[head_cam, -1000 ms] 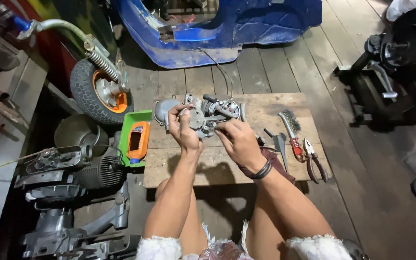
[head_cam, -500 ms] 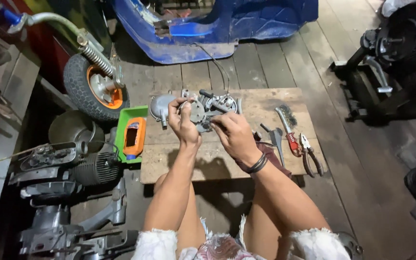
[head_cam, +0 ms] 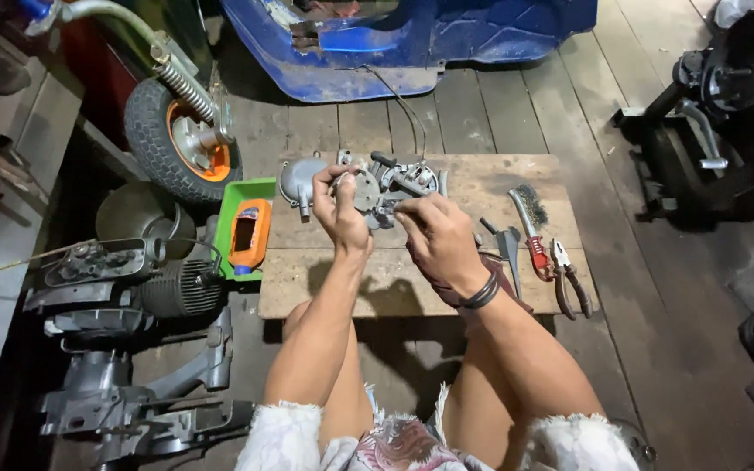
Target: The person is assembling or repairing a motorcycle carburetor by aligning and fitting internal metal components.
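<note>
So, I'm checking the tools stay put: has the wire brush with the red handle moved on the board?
No. The wire brush lies beside the pliers on the board's right end, as before.

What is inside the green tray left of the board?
The green tray holds an orange container lying flat with a dark oval patch on its face. What lies beneath the container is hidden.

Bare forearms extend from the bottom edge, ending in an ungloved left hand (head_cam: 339, 209) and right hand (head_cam: 438, 240). A dark band (head_cam: 483, 295) of several strands circles the right wrist. Frayed pale denim shorts (head_cam: 285, 432) cover the thighs, with a patterned shirt hem (head_cam: 403, 445) between them.
</note>
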